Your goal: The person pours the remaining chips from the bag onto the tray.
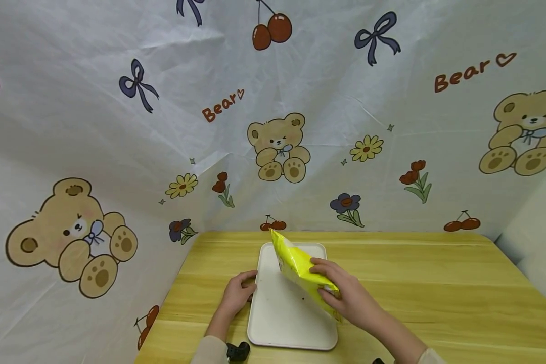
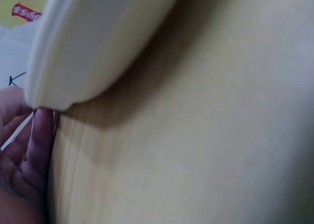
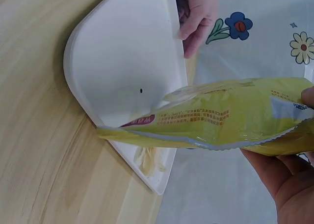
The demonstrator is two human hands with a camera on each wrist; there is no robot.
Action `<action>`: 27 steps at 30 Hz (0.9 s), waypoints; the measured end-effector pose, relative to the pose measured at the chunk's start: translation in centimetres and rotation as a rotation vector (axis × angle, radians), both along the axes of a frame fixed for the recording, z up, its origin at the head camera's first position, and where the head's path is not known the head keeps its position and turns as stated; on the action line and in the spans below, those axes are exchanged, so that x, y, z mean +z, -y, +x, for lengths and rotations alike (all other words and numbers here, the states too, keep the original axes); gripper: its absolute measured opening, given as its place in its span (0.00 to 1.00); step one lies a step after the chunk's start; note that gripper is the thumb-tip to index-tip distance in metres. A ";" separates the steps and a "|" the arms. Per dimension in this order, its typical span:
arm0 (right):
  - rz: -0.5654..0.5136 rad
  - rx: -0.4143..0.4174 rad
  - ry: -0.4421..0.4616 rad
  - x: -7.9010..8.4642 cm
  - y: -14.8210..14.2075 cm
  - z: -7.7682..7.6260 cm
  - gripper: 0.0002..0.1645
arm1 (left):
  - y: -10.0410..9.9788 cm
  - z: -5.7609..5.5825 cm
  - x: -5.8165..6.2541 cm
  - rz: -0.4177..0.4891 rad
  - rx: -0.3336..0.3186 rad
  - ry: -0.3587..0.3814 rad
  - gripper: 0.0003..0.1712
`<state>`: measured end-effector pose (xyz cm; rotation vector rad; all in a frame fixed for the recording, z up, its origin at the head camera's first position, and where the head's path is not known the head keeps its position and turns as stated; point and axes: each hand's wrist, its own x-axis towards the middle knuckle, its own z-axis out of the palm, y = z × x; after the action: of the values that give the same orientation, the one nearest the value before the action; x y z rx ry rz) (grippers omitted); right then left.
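Note:
My right hand (image 1: 346, 293) grips a yellow chip bag (image 1: 296, 260) near its end, holding it tilted over the white tray (image 1: 277, 323). In the left wrist view, part of the bag (image 2: 14, 8) shows a Lay's logo. The right wrist view shows the bag (image 3: 206, 118) spanning the tray (image 3: 122, 42), with pale yellow pieces that look like chips (image 3: 149, 160) lying on the tray beyond it. My left hand (image 1: 238, 293) holds the tray's left rim, its thumb at the edge and fingers curled beneath. A small dark speck (image 3: 141, 90) sits on the tray.
The tray lies on a light wooden table (image 1: 418, 283). A white cloth (image 1: 327, 101) printed with bears, bows and flowers hangs behind and at the left. A small black object (image 1: 238, 351) is beside my left wrist at the front.

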<state>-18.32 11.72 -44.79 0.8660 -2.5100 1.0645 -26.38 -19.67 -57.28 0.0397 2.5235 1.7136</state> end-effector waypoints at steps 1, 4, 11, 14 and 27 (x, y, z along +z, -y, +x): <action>-0.019 0.007 0.010 0.1 -0.1 0.0 0.26 | 0.0 0.0 0.0 0.002 0.001 0.001 0.24; -0.074 0.034 0.040 0.3 -0.2 -0.1 0.23 | 0.0 0.0 0.1 0.004 0.004 0.002 0.24; -0.098 0.043 0.053 0.6 -0.3 -0.4 0.22 | -0.1 0.0 0.1 -0.001 0.004 -0.001 0.24; -0.093 0.029 0.049 0.7 -0.3 -0.5 0.22 | -0.1 0.0 0.1 -0.008 0.005 -0.008 0.24; -0.081 0.010 0.006 1.3 -0.5 -1.0 0.22 | -0.2 0.1 0.1 -0.016 0.017 0.006 0.24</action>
<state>-19.28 12.25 -43.49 0.8539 -2.4515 1.1649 -26.30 -19.48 -57.19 0.0120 2.5405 1.6972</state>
